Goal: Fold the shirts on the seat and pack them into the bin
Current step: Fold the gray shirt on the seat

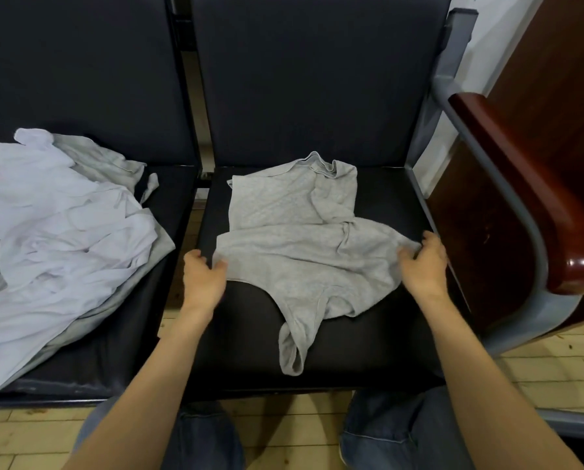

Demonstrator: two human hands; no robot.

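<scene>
Though rumpled, shirt (pixel 300 256) in both hands (pixel 204 279) (pixel 422 262)

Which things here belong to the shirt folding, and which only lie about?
For the job: grey shirt, gripped by left hand and right hand; pile of shirts; dark seat.
Just lying about: wooden armrest; plank floor.

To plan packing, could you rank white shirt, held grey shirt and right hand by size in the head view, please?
1. white shirt (partly out of frame)
2. held grey shirt
3. right hand
</scene>
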